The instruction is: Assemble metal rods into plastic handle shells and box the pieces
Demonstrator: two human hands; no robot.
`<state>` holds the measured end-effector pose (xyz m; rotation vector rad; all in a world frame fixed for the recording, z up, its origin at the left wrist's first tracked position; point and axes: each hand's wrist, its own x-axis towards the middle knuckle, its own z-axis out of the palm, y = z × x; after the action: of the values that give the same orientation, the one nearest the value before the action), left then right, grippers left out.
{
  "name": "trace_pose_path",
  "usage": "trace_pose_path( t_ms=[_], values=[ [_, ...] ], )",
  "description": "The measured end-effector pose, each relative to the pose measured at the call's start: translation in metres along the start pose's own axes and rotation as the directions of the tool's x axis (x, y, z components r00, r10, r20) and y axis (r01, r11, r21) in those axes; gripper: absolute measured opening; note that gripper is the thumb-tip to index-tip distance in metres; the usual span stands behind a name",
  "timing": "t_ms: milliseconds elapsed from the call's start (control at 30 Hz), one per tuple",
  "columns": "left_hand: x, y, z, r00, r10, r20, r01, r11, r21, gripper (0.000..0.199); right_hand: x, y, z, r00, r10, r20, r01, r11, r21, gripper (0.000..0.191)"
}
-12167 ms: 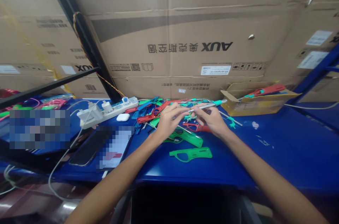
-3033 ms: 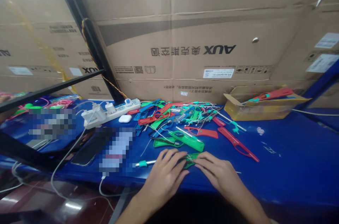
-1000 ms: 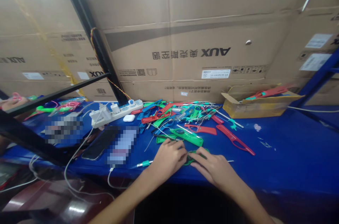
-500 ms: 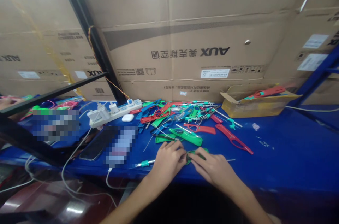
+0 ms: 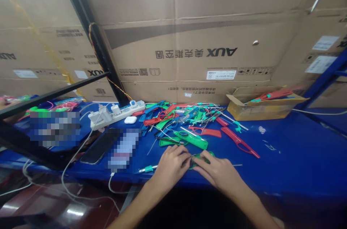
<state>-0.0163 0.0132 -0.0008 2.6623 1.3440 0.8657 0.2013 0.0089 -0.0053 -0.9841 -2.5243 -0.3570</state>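
Both hands meet at a green plastic casing (image 5: 206,155) near the table's front edge. My left hand (image 5: 173,162) has its fingers closed on the casing's left end, beside a metal tube with a teal piece (image 5: 148,168) that sticks out to the left. My right hand (image 5: 221,173) presses its fingertips on the casing from the right. Small parts between the fingertips are too hidden to tell. Just beyond the hands lie a green lighter shell (image 5: 193,139) and a heap of red, blue and green shells with wires. A red shell (image 5: 240,142) rests to the right.
A white power strip (image 5: 116,113), a white earphone case (image 5: 130,120), a dark phone (image 5: 101,146) and a blurred-out phone (image 5: 124,149) lie at left. An open cardboard box (image 5: 261,111) holds red shells at back right. A black frame post (image 5: 100,48) stands at left.
The view has shifted slightly. Both hands keep nearly the same places and hold on the green casing; the fingers have moved only a little.
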Motion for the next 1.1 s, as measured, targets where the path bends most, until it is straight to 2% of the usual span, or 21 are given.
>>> trace_pose_path(
  t_ms=[167, 333, 700, 967, 1100],
  values=[
    [-0.013, -0.009, -0.007, 0.999, 0.049, 0.023, -0.048, 0.997, -0.068, 0.012, 0.000, 0.000, 0.001, 1.000, 0.020, 0.012, -0.020, 1.000, 0.000, 0.044],
    [-0.022, -0.010, -0.011, 0.999, 0.023, -0.032, -0.025, 0.997, -0.076, 0.013, -0.001, 0.000, 0.003, 1.000, 0.017, 0.006, -0.017, 1.000, -0.003, 0.048],
    [-0.023, -0.006, -0.012, 0.992, 0.124, -0.014, -0.121, 0.984, 0.127, 0.018, -0.002, 0.000, 0.002, 1.000, 0.003, 0.004, -0.002, 1.000, -0.018, 0.051],
    [-0.023, -0.002, -0.013, 0.987, 0.157, -0.036, -0.149, 0.977, 0.155, 0.016, -0.003, 0.000, 0.005, 0.999, 0.029, 0.017, -0.028, 0.999, -0.029, 0.052],
    [-0.023, -0.004, -0.013, 0.992, 0.122, -0.041, -0.118, 0.988, 0.096, 0.016, -0.004, 0.001, 0.005, 0.999, 0.030, 0.024, -0.031, 1.000, 0.003, 0.052]
  ],
)
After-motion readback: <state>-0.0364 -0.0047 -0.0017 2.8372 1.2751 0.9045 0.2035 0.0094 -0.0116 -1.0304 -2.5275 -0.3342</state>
